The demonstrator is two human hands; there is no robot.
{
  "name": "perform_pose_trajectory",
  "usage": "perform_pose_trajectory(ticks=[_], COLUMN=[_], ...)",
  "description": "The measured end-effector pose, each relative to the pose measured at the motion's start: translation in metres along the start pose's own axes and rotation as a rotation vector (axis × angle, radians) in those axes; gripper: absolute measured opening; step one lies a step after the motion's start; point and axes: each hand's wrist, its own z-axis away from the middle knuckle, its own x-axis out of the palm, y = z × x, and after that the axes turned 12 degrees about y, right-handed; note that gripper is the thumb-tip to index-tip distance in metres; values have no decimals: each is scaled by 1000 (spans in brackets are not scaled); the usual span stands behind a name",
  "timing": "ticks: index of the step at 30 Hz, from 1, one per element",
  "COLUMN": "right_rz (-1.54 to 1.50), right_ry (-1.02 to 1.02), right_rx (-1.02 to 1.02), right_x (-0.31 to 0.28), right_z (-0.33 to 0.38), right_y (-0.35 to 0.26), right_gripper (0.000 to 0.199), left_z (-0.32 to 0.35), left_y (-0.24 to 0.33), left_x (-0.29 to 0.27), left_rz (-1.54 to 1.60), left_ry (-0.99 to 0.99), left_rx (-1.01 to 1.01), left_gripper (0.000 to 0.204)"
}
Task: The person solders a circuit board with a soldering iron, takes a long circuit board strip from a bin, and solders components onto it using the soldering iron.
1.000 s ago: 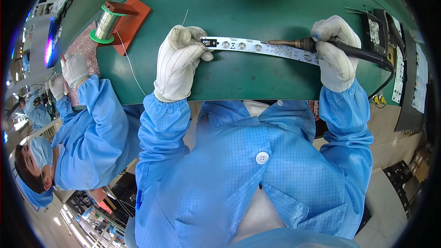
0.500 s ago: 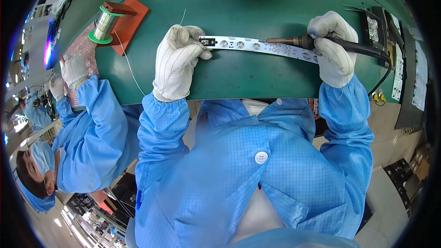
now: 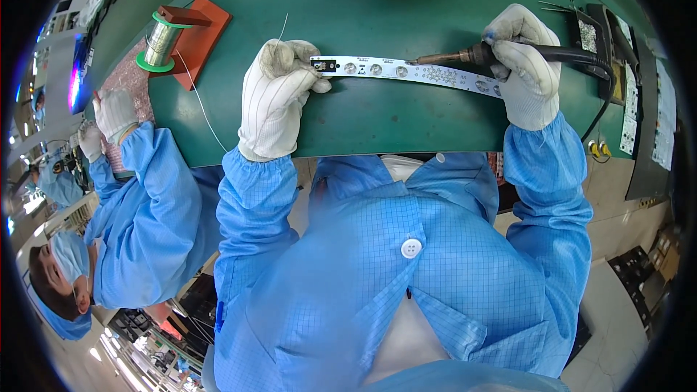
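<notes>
My left hand, in a white glove, pinches the left end of a curved white LED circuit board strip. A thin wire sticks up from behind those fingers. My right hand, also gloved, grips a soldering iron by its dark handle. Its brown metal tip points left and lies over the strip's upper edge, just right of the third round lens. I cannot tell whether the tip touches the board. The strip's right end passes under my right hand and is partly hidden.
A solder spool on a red-brown stand sits at the far left of the green table. The iron's cable drops at right, near a dark holder and more board strips. A co-worker's gloved hands are at left.
My right hand has risen slightly toward the far side, so the soldering iron slopes more, with its tip still near the same spot. The left hand's grip on the strip is unchanged.
</notes>
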Motion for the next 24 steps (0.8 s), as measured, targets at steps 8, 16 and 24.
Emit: perform_pose_trajectory(ticks=[8,16,24], right_rz=[-64,-111,-136], right_ry=[2,76,142], right_rx=[-38,67,107], right_x=[3,8,9], right_z=[2,5,8], right_y=[2,-5,-5], right_gripper=[7,10,10], left_z=[3,15,30], left_y=[15,13,37], left_x=[8,-4,6], left_rz=[-260,-563,-286], left_ry=[41,139,426], left_rx=[14,303,305], left_gripper=[21,30,33])
